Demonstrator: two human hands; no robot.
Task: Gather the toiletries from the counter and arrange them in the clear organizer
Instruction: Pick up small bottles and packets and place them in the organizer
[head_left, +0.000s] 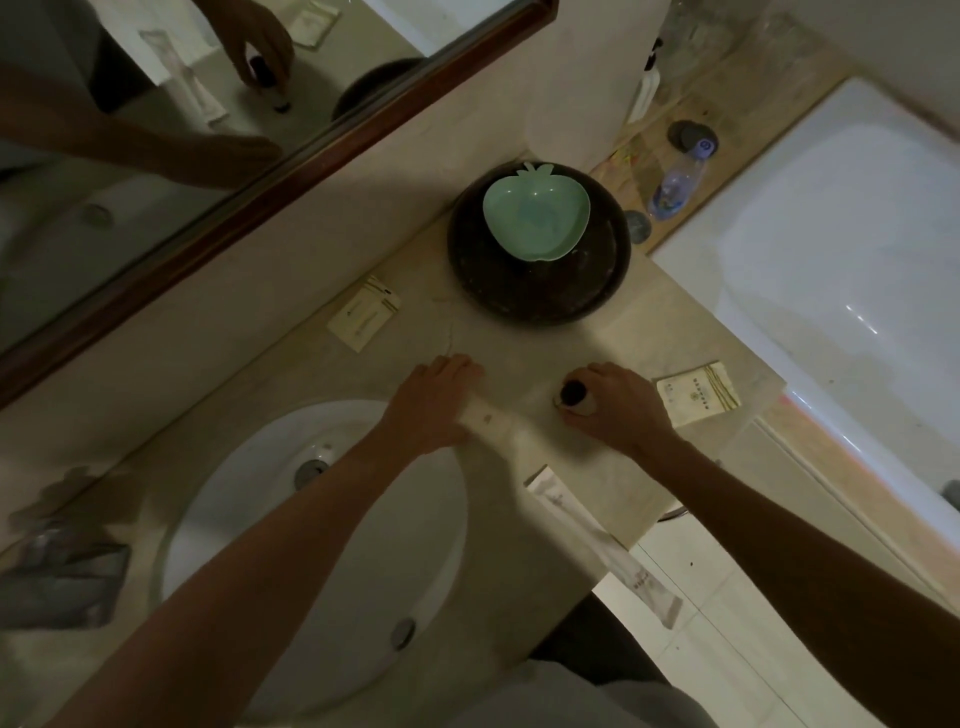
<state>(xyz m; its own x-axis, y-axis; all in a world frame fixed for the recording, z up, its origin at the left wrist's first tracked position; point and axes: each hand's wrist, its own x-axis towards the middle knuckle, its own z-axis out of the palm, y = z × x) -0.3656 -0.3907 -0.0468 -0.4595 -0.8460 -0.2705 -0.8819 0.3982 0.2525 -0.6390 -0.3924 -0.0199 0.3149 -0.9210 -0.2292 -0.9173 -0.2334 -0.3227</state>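
Note:
My right hand (615, 410) is closed around a small bottle with a dark cap (573, 395), which stands on the beige counter (498, 343). My left hand (434, 402) rests flat on one end of a long white sachet (498, 431) lying on the counter. A second long white sachet (602, 545) hangs over the counter's front edge. Two small cream packets lie flat: one (364, 317) near the mirror wall, one (698, 392) right of my right hand. A mint-green apple-shaped dish (535, 215) sits in a dark round bowl (540, 291).
A white basin (311, 525) is sunk into the counter at lower left. A dark pouch (57, 577) lies at far left. A mirror (156, 130) runs along the wall. A plastic water bottle (678, 182) lies on the ledge beside the white bathtub (831, 260).

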